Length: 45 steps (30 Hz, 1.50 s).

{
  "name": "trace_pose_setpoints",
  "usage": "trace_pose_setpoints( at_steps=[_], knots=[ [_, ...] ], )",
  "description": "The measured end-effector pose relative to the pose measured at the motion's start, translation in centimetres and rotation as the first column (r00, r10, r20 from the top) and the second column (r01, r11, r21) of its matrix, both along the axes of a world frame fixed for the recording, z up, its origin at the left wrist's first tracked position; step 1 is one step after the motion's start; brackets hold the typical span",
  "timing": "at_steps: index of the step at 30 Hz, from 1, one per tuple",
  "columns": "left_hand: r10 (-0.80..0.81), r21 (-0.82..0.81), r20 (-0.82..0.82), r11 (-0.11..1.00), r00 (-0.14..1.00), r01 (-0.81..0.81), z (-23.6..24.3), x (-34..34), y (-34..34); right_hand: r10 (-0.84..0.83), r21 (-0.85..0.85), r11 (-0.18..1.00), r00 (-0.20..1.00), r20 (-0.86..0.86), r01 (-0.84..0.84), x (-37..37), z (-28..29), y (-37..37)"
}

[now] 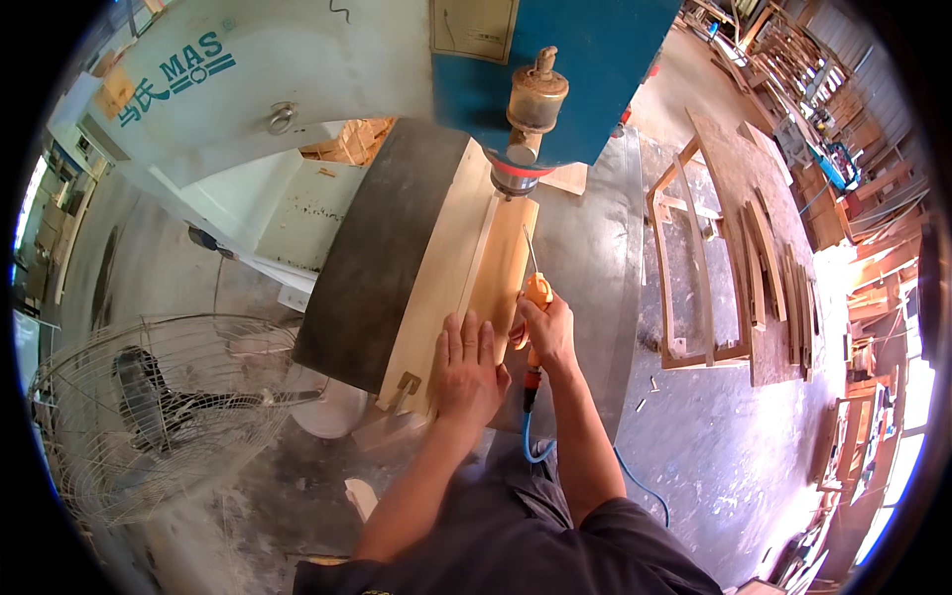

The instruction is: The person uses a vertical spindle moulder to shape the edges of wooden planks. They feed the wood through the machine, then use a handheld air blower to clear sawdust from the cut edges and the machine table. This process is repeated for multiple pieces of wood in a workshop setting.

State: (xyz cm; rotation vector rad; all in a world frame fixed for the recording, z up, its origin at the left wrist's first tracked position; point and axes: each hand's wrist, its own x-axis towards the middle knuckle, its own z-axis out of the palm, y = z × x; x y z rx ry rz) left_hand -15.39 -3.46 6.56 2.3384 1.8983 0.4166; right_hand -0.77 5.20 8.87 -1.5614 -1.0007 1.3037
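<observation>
My left hand [469, 369] lies flat, fingers stretched forward, across the lower end of a wooden workpiece [512, 250] and the pale wooden strip [428, 282] along its left side. In my right hand [551, 335] is an orange air blow gun [537, 290], its thin metal nozzle pointing away from me over the workpiece's right edge. A blue air hose [534, 448] hangs from its lower end. Beyond the workpiece's far end sits the machine's round metal cutter head [516, 182] with a red ring. A metal clamp [405, 389] grips the strip's near end.
The grey metal machine table [590, 258] spreads to the right, below a blue machine housing [605, 69]. At lower left stands a large caged fan [159, 412]. A wooden frame and board [729, 288] with loose strips lie to the right.
</observation>
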Motion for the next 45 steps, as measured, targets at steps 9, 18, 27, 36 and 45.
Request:
trace_pose_setpoints(
  at_steps=[9,18,27,36,45],
  knots=[
    [0.003,0.015,0.017,1.000,1.000,-0.003,-0.5,0.1,0.6,0.016,-0.013,1.000,1.000,0.014,-0.015,0.4,-0.6,0.8],
    [0.012,0.024,0.009,1.000,1.000,-0.012,-0.7,0.4,1.5,-0.001,-0.017,1.000,1.000,-0.001,0.001,0.4,-0.5,1.5],
    [0.015,0.029,0.048,0.999,0.999,-0.016,-0.6,0.5,2.3,-0.039,-0.015,0.999,0.999,-0.015,0.039,0.5,-0.6,2.4],
    [0.006,0.021,0.058,1.000,0.998,-0.007,-0.4,0.5,3.1,0.001,-0.060,0.998,1.000,-0.001,-0.001,1.0,-0.6,3.3],
    [0.008,0.033,0.080,0.999,0.997,-0.011,-0.8,0.8,4.1,-0.050,-0.024,0.998,0.998,-0.034,0.050,1.2,-1.4,4.4]
  ],
)
